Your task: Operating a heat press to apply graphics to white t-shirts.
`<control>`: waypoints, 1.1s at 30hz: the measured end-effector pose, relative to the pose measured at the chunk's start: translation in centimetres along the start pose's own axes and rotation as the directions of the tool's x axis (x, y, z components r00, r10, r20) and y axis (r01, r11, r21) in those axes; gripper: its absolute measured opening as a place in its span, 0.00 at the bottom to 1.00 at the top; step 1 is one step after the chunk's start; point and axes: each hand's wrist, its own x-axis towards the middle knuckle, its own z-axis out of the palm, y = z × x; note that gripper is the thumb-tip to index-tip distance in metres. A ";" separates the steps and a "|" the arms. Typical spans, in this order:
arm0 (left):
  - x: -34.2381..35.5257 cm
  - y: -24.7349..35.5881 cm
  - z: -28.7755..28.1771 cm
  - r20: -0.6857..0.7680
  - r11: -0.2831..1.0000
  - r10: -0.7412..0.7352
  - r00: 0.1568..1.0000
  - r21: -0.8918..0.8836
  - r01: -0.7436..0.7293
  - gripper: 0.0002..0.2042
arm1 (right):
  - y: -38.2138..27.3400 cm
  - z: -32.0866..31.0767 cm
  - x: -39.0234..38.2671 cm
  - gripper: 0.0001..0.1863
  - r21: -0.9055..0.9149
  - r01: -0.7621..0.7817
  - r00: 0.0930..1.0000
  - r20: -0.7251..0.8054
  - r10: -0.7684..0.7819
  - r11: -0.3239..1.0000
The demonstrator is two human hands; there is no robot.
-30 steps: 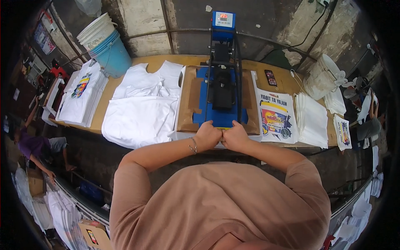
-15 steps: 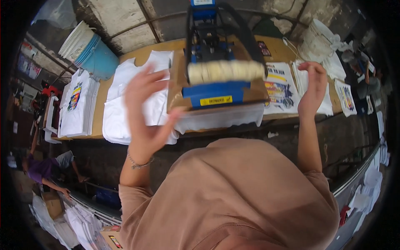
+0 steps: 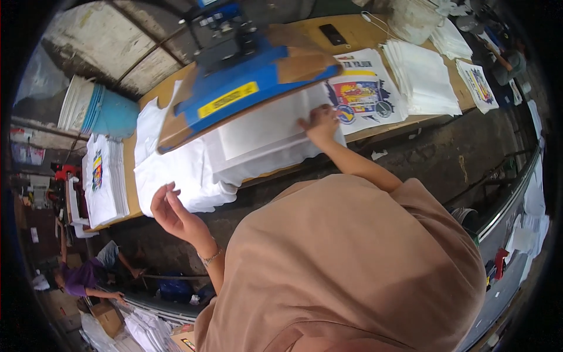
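A heat press with a blue and brown upper plate (image 3: 264,75) is tilted up over the table. Beneath it lies a white garment (image 3: 272,157) with a pale sheet (image 3: 261,138) on top. My right hand (image 3: 322,126) reaches to the right end of this sheet, thumb and fingers apart; whether they touch it I cannot tell. My left hand (image 3: 180,220) hangs in the air before the table's front edge, fingers loosely bent and holding nothing. Beside my right hand lies a stack of printed sheets (image 3: 390,105) with a colourful design.
White garments (image 3: 167,176) lie left of the press, beside a printed stack (image 3: 101,182). Blue and white buckets (image 3: 111,111) stand behind. Plain white sheets (image 3: 422,79), a phone (image 3: 333,34) and a white bucket (image 3: 410,20) are on the right. A person in purple (image 3: 82,278) works at lower left.
The press plate has swung up and back, uncovering the pale sheet. My right hand has moved left and inward to that sheet. My left hand has dropped away from the press.
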 end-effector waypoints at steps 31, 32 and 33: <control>-18.4 12.7 25.0 0.379 0.884 -0.264 0.887 0.462 0.066 0.04 | 67.8 -24.0 28.9 0.24 0.704 -0.485 0.693 -0.052 0.719 0.518; -18.9 12.1 24.7 0.346 0.877 -0.295 0.891 0.469 0.108 0.04 | 68.8 -23.3 29.1 0.24 0.689 -0.486 0.681 -0.087 0.727 0.538; -19.4 11.3 24.1 0.328 0.875 -0.320 0.889 0.462 0.144 0.04 | 69.8 -22.9 29.3 0.25 0.689 -0.481 0.661 -0.121 0.741 0.542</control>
